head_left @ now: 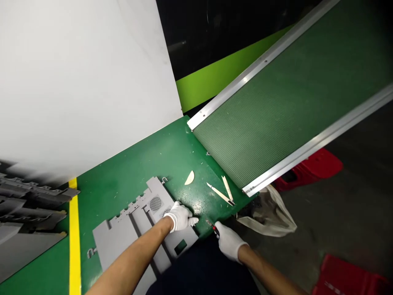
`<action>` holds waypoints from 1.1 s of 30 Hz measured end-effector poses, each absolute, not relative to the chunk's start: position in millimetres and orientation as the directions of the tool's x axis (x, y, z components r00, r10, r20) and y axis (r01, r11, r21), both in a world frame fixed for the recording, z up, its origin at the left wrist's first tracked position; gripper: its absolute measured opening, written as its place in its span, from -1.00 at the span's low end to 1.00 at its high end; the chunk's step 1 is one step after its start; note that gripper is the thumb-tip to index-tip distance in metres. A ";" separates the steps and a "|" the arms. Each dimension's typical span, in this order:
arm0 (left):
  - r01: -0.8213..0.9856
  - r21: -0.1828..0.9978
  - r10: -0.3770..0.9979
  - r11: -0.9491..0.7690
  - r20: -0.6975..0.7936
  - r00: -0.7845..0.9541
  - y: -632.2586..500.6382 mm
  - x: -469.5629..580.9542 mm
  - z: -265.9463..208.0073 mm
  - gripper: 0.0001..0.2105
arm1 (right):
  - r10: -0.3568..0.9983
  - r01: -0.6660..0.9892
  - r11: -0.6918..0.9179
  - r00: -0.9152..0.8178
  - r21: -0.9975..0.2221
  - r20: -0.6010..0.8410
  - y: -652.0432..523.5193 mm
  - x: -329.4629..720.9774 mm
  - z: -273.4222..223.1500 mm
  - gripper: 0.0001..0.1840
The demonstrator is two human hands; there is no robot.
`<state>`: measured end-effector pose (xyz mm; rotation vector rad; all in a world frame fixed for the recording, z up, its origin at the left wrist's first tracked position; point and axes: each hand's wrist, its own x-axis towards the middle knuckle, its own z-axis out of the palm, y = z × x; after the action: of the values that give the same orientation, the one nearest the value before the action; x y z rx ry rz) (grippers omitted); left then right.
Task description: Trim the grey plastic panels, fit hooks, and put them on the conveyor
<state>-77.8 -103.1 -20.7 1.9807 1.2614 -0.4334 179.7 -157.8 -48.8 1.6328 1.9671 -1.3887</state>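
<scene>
Grasping right hand [230, 241]: white-gloved, fingers closed around a red-handled tool [215, 230], metal tip blurred.
Left hand [181, 217]: white-gloved, on the panel's right part; whether its fingers pinch anything, I cannot tell.
Gray panel [143, 221]: smooth, notched, with mesh grilles, flat on the glossy green table [147, 151]; partly hidden by the left forearm [135, 258].
Scrap [189, 178]: pale half-moon.
Bag [276, 229]: pale, creased; contents hard to make out.
Conveyor [270, 114]: finely ribbed green belt, metal rails, cut off rightward.
</scene>
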 end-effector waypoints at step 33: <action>0.874 0.485 0.614 0.023 -0.697 0.370 -91.5 -67.3 -25.3 -0.54 | 0.583 0.899 -0.100 -0.293 -0.426 -0.757 -169.9 120.7 -34.4 -0.19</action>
<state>-67.3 -91.5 -25.3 1.6814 1.3348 -0.3431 120.7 -169.9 -34.4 1.6240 1.8491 -1.3492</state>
